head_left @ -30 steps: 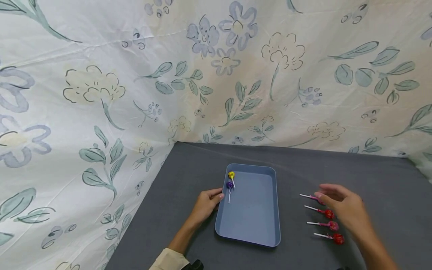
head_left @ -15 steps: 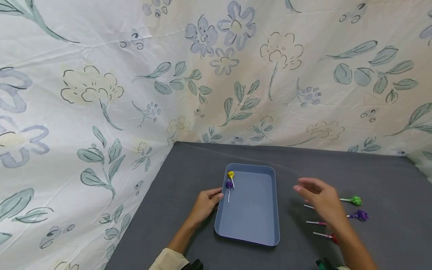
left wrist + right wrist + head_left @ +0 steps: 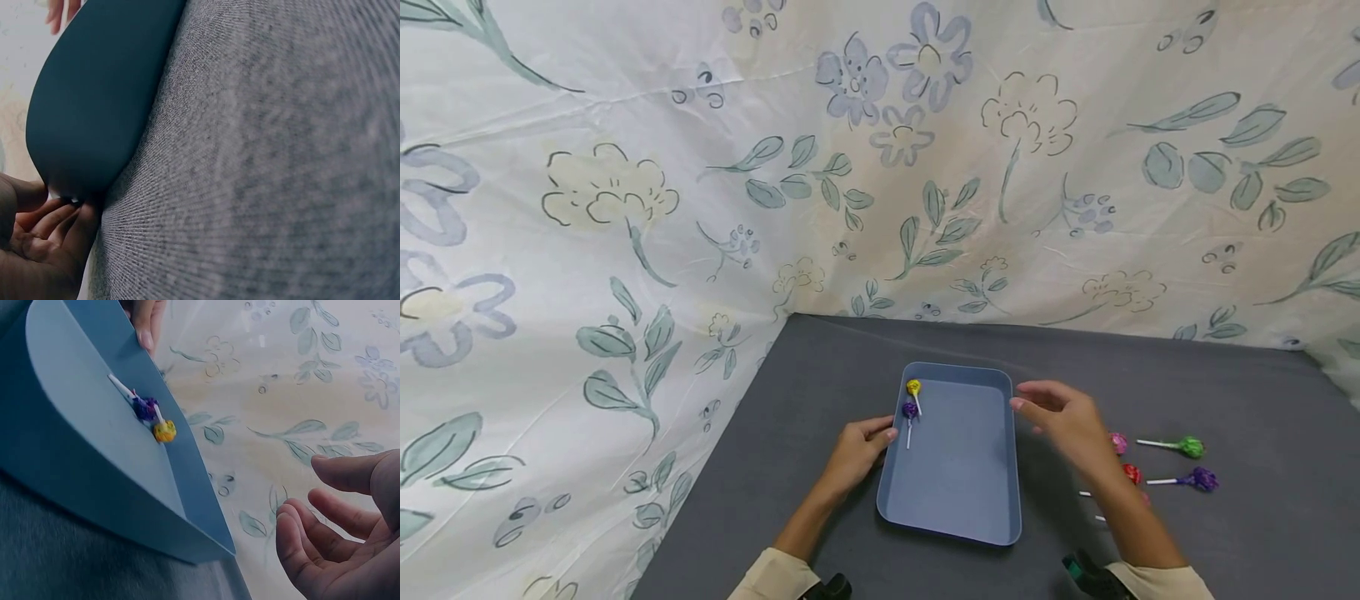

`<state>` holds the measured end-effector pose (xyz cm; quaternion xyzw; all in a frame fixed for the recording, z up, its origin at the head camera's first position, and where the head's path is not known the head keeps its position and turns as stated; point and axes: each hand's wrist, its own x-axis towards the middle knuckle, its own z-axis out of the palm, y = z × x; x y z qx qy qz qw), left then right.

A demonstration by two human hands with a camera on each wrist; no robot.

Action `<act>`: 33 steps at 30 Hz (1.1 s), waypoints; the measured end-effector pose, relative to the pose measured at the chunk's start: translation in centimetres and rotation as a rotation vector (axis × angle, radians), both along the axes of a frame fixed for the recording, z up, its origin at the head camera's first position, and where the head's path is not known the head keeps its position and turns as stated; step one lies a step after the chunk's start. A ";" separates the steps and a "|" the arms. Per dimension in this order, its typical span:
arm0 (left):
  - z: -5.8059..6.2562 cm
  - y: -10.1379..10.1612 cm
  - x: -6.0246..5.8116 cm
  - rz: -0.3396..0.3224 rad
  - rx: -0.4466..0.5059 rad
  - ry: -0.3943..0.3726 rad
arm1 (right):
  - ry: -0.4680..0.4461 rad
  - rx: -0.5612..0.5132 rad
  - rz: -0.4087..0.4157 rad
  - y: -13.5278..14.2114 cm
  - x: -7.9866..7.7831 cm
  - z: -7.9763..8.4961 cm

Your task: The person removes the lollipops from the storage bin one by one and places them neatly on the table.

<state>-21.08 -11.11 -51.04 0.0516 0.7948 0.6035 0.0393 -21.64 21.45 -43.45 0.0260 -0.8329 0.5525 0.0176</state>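
A blue-grey rectangular tray point(image 3: 962, 475) lies on the dark cloth. Its left rim is pinched by my left hand point(image 3: 852, 455), thumb on the edge and fingers beneath, as the left wrist view also shows. Inside, along the left wall, lie a yellow lollipop point(image 3: 913, 387) and a purple lollipop point(image 3: 910, 410). My right hand point(image 3: 1067, 423) is beside the tray's upper right rim, fingers loosely bent and holding nothing; in the right wrist view a gap separates the right hand point(image 3: 344, 525) from the tray.
Right of the tray lie a green lollipop point(image 3: 1191, 447), another purple lollipop point(image 3: 1205, 479), a pink lollipop point(image 3: 1119, 443) and a red lollipop point(image 3: 1132, 474). The right forearm partly covers several of them. Flowered cloth point(image 3: 925, 208) hangs behind and at the left.
My right hand has moved left from above the pink lollipop to the tray's right rim, carrying nothing. The pink lollipop stays on the cloth. My left hand keeps its hold on the tray.
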 end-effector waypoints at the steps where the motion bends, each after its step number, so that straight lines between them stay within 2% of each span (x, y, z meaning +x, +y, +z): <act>1: 0.0 0.0 0.0 -0.004 0.002 0.006 | -0.006 -0.007 0.007 -0.2 -0.1 0.0; 13: 0.3 0.2 0.2 -0.006 0.043 0.011 | -0.073 -0.043 0.040 -2.7 -1.7 -0.2; 20: 0.3 0.2 0.2 -0.001 0.037 0.014 | -0.069 -0.059 0.043 -4.0 -2.6 -0.5; 33: 0.2 0.2 0.2 -0.002 0.036 0.011 | -0.055 -0.009 0.021 -6.8 -4.3 -1.7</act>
